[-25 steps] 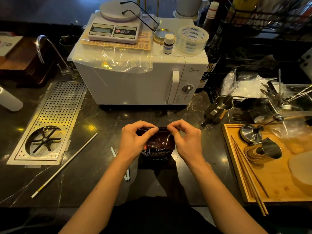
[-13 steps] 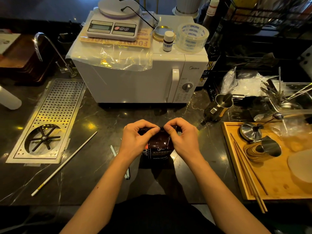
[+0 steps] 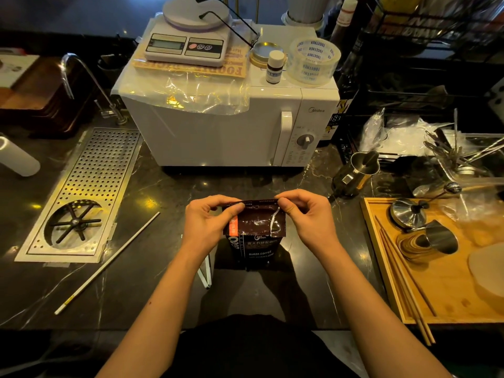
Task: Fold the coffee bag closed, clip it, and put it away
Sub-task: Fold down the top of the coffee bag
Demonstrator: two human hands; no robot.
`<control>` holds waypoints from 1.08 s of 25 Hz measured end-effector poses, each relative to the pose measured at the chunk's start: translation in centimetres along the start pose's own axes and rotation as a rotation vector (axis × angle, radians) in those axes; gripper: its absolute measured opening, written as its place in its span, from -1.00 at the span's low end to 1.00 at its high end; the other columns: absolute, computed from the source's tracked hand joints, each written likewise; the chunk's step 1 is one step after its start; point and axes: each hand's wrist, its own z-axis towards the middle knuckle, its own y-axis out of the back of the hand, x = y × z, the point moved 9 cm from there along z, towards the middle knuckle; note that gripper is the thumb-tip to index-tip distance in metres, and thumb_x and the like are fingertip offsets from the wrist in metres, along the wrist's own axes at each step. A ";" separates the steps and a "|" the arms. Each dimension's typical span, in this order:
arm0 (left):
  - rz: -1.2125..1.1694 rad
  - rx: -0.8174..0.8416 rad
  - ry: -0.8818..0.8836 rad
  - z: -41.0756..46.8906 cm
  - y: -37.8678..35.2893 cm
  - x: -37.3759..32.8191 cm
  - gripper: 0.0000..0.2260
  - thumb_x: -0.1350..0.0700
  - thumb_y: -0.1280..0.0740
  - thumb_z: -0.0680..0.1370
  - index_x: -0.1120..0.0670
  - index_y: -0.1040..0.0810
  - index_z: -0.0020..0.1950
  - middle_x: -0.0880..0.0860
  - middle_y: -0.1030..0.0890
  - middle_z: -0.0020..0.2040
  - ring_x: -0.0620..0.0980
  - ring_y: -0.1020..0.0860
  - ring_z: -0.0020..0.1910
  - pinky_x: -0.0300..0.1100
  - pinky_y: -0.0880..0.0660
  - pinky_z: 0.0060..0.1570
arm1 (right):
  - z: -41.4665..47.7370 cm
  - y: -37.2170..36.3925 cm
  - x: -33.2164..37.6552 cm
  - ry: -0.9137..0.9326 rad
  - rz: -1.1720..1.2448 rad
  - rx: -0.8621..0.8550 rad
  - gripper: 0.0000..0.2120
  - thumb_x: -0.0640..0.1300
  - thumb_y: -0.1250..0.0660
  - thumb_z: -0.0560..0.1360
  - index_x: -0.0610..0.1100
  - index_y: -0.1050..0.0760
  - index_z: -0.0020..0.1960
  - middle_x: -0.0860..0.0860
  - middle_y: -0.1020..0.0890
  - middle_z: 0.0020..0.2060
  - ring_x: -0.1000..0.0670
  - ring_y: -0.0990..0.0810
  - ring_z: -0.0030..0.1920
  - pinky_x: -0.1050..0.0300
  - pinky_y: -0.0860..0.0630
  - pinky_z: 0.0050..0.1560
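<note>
Dark marble countertop [image 3: 152,293] fills most of the frame, with a white microwave [image 3: 226,126] up top centre and a wooden tray [image 3: 447,301] along the right edge, so not much free room to work in. Standing dead centre on the counter, just below the microwave, is the coffee bag [image 3: 255,236]: glossy dark brown foil with white print low on the front. Looks like that crinkly laminated stuff that holds a crease okay but is slick under the fingers, and I'd guess it's light and partly used, so it'll tip if you push on it. Left hand [image 3: 210,227] is pinching the top left corner of the bag, thumb in front and fingers curled behind; right hand [image 3: 305,222] does the same on the top right corner, both closed tight on the top edge. Best hold is right there at the two corners, keeping the strip taut between them so the fold comes out straight. Just left of the bag's base there's a thin white clip-like thing [image 3: 205,276] lying on the counter, half hidden by the left forearm, can't tell for sure. A long white stick [image 3: 109,261] lies lower left.
</note>
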 end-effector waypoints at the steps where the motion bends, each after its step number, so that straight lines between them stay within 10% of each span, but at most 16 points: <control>1: 0.008 0.000 -0.006 0.0 0.0 0.1 -0.89 0.23 -0.49 0.43 0.04 -0.69 -0.12 -0.09 -0.68 -0.19 -0.31 -0.60 -0.18 -0.47 -0.43 -0.17 | -0.1 0.4 0.0 0.017 -0.041 -0.029 -0.85 -0.31 -0.39 0.50 -0.07 -0.65 -0.10 0.08 -0.69 -0.23 0.12 -0.69 -0.16 0.26 -0.61 -0.08; 8: -0.094 0.086 0.058 0.3 -2.2 0.6 -0.86 0.18 -0.55 0.38 0.10 -0.70 -0.09 0.01 -0.70 -0.17 -0.07 -0.67 -0.16 -0.23 -0.57 -0.18 | -1.1 0.1 0.0 0.067 -0.069 -0.151 -0.88 -0.26 -0.37 0.52 -0.06 -0.62 -0.10 0.14 -0.65 -0.23 0.12 -0.65 -0.14 0.17 -0.61 -0.05; 14: -0.066 0.121 0.003 0.7 -2.6 0.2 -0.90 0.22 -0.53 0.39 0.09 -0.71 -0.12 0.10 -0.70 -0.17 0.06 -0.67 -0.13 -0.05 -0.61 -0.08 | -0.6 -1.4 -0.1 0.029 -0.048 0.077 -0.88 -0.25 -0.43 0.48 -0.07 -0.63 -0.03 0.11 -0.66 -0.17 0.12 -0.63 -0.09 0.21 -0.56 0.02; 27: 0.071 0.062 -0.052 1.0 -0.6 -0.2 -0.88 0.24 -0.53 0.39 0.04 -0.71 -0.15 -0.11 -0.69 -0.22 -0.28 -0.63 -0.19 -0.45 -0.48 -0.15 | 0.3 -1.1 0.2 0.067 -0.119 0.055 -0.87 -0.33 -0.43 0.44 -0.13 -0.66 -0.11 0.14 -0.67 -0.24 0.14 -0.67 -0.13 0.26 -0.59 -0.04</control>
